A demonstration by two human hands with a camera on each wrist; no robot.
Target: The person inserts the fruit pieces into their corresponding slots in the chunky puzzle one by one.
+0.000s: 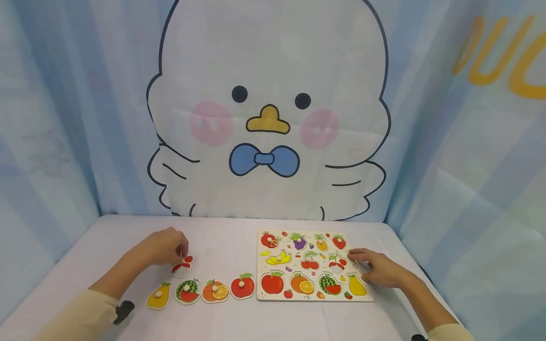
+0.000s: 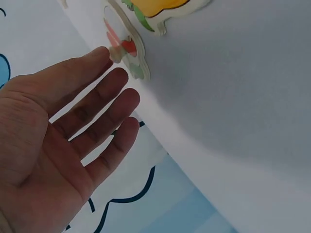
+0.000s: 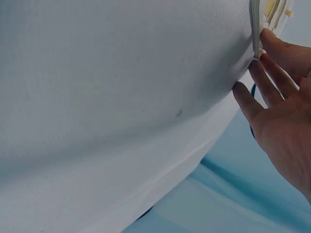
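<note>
At the left of the head view, your left hand pinches a flat red-and-white fruit piece with a small knob; the left wrist view shows your thumb against that knob, the other fingers spread apart below. The piece lies in the lower left of the frame, just above a row of flat knobbed pieces: from the left, a yellow pear piece, a green-and-red watermelon piece, an orange citrus piece and a red apple piece.

In the lower right of the frame, your right hand grips nothing: its fingers are extended, touching the right edge of a cream rectangular fruit board. Along the board's bottom row you see an apple, an orange, a watermelon and a pear pictured.

Everything lies on a white-covered table, before a pale blue curtain printed with a big white cartoon bird.
</note>
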